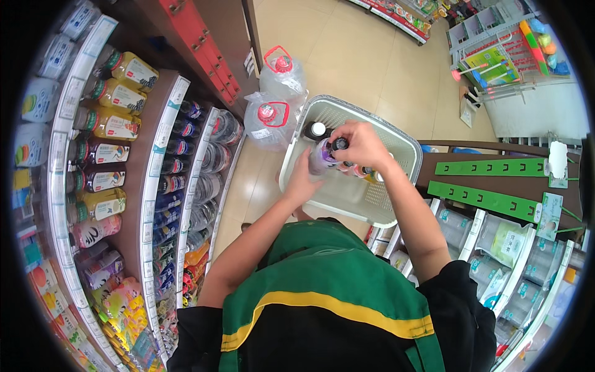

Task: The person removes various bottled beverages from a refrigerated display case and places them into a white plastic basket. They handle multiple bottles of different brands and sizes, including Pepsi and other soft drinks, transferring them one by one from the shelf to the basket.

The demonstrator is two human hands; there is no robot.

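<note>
Both my hands are over a pale plastic basket (349,215) with perforated sides. My left hand (301,179) grips the body of a clear bottle with a purple label (320,156). At its top, the fingers of my right hand (365,145) are on the black cap (340,143). The bottle is tilted above the basket's floor. Beside it in the basket stands a dark bottle with a white cap (318,129). Several more bottles (361,171) stand under my right wrist, partly hidden by it.
Shelves of bottled drinks (123,100) rise on my left. Two large water jugs with red handles (267,122) stand on the tiled floor (334,51) beyond the basket's left side. On my right are green hook strips (488,167) and shelves of packaged plastic cups (502,239).
</note>
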